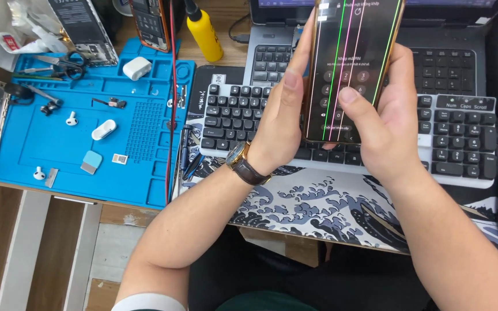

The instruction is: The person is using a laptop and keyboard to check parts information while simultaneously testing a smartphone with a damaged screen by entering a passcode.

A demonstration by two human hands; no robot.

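I hold a smartphone (350,63) upright above a white keyboard (462,138). Its dark screen shows a number pad crossed by several thin green and pink vertical lines. My left hand (280,124) grips the phone's left edge and wears a brown-strapped wristwatch (243,164). From the right side my right hand (387,121) grips the phone, its thumb resting on the lower half of the screen. Both forearms reach up from the bottom of the view.
A blue repair mat (87,121) at left carries white earbuds, small parts, scissors (67,63) and a white charger (136,68). A yellow bottle (204,34), an opened phone (151,23) and a laptop (445,63) lie behind. A wave-patterned desk mat (318,201) lies under the keyboard.
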